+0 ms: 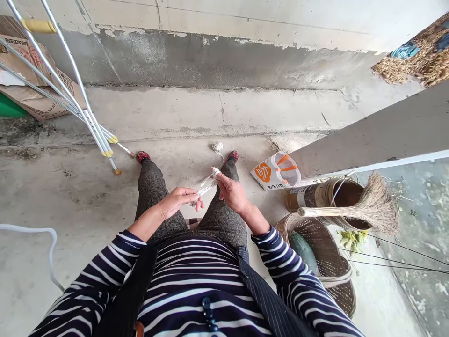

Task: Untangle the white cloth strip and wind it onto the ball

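Note:
Over my lap, my left hand [184, 196] pinches one end of a narrow white strip of yarn [207, 188]. My right hand [231, 191] grips the other end, with white yarn wound around an upright finger. A thin dark line runs along the strip between the hands; whether it is a needle or a hook I cannot tell. From the right hand a single strand trails down to a ball of white yarn [217, 147], which lies on the floor between my feet.
To the left, metal crutches [87, 117] lean by cardboard boxes [31, 79]. On the right stand a paper bag [277, 171], a bucket [329, 196] with a straw broom [372, 206] across it, and a woven basket [324, 243] holding a dark green round thing. A white hose [52, 243] lies at left.

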A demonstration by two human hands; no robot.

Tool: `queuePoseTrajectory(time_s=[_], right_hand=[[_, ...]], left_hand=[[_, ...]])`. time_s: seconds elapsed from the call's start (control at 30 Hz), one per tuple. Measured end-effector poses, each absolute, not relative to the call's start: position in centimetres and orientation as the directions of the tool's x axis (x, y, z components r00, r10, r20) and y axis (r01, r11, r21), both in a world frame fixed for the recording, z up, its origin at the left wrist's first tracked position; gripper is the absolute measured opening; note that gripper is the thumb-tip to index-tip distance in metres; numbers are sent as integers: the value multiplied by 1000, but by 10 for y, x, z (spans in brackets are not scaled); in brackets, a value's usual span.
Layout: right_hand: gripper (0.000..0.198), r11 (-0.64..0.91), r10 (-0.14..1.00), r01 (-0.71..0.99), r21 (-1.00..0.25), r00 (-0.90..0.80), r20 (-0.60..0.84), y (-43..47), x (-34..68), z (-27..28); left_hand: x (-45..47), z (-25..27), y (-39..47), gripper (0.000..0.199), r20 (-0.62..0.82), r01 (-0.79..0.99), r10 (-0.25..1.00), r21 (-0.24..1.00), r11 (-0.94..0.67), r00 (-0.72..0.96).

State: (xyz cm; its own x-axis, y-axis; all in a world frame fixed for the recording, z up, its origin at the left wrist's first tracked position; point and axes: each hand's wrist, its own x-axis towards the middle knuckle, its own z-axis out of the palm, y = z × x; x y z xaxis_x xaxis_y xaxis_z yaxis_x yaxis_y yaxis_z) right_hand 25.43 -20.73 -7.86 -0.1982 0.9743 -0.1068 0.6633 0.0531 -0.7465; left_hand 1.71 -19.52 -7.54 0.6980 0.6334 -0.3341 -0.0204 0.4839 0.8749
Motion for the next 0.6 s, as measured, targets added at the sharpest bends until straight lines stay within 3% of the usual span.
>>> queuePoseTrajectory(time_s=[0.13, 0.27, 0.4, 0.6], right_hand=[[52, 208, 930, 846, -491, -326, -168, -218, 256, -94], [50, 315, 853, 838, -446, -456, -254, -235, 249, -97], [53, 312, 803, 691, -652, -558, -207, -246, 243, -84], [50, 79, 800, 404, -911, -571, -184, -249, 240, -68]], left_hand=[[12, -57, -181, 35, -298, -118, 653, 850, 513, 696], [19, -47, -160, 32, -230, -206, 735, 868, 451, 639], [24, -54, -131, 32, -266, -138, 779, 902, 409, 568], [23, -83, -109, 34, -406, 88, 743, 899, 429, 532]])
